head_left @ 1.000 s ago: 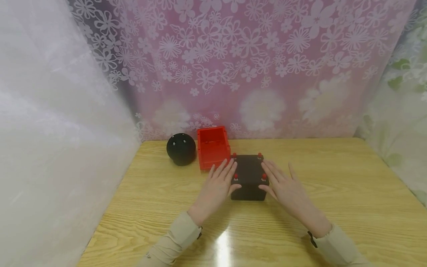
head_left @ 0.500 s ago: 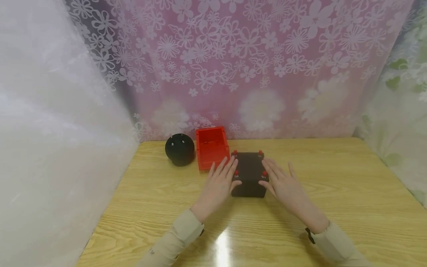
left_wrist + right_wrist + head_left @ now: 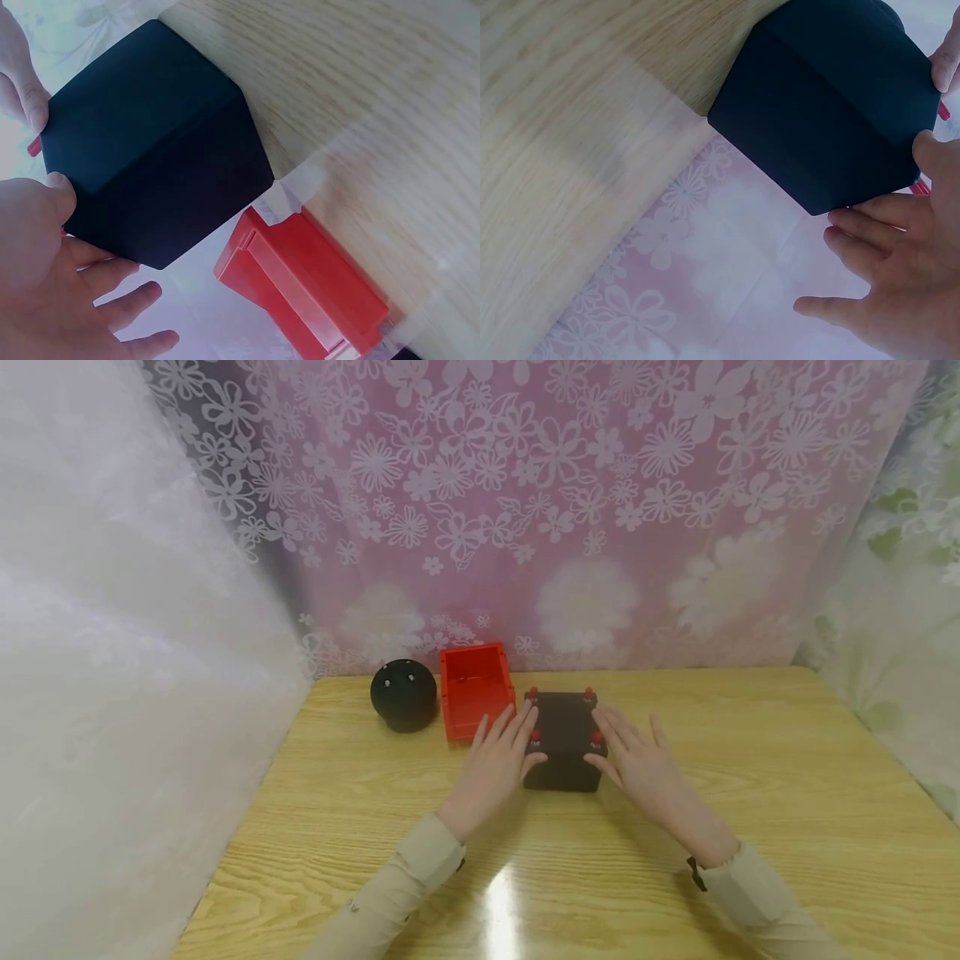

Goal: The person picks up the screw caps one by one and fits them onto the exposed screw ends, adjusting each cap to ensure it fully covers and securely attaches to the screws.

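Note:
A black box with red knobs at its top corners is between my two hands, over the middle of the wooden table. My left hand presses its left side, fingers extended and thumb at the near face. On the opposite side my right hand mirrors this, with long straight fingers along the edge. In the left wrist view the thumb touches the box near a corner while the outer fingers spread free. The right wrist view shows the thumb and fingertips against the box, with the little finger standing away.
Just left of the box, an open red bin sits close behind my left fingers. Beside it stands a round black object with small metal studs. A pink flowered curtain hangs along the back edge of the table.
Both hands and the box have moved a little up in the head view, away from me, and slightly right. The red bin and the round black object stay in place.

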`<state>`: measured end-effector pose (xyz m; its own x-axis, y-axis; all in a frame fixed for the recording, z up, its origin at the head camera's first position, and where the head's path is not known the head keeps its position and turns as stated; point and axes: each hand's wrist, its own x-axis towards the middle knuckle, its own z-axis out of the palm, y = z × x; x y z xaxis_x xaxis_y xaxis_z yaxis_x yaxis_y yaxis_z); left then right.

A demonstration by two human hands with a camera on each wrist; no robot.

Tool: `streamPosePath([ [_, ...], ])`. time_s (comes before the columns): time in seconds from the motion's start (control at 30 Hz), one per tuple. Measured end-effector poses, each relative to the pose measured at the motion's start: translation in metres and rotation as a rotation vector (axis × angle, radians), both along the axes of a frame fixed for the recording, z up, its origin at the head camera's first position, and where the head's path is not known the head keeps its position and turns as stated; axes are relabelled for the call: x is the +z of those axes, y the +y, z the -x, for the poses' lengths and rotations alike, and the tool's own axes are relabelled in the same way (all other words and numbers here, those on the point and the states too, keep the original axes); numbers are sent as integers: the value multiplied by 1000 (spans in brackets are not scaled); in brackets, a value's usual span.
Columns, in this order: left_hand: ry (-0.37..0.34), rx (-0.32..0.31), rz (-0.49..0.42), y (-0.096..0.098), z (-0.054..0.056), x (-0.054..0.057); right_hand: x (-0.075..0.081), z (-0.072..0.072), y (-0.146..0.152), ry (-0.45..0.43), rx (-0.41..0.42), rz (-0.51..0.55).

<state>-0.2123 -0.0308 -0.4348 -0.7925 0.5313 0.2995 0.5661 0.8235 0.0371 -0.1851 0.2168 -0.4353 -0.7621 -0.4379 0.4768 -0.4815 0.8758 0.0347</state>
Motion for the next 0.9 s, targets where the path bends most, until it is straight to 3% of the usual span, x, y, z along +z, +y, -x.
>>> streamPosePath([
  [0.4,34,13,25,4,12,1,3,14,2,-84,-30,-26],
  [0.5,19,16,31,6,15,2,4,17,4,-103,-34,-19],
  [0.73,-33,29,32,10,25,3,2,25,7,-58,7,22],
  [0.9,-49,34,21,12,32,3,2,33,8,-106,-13,12],
])
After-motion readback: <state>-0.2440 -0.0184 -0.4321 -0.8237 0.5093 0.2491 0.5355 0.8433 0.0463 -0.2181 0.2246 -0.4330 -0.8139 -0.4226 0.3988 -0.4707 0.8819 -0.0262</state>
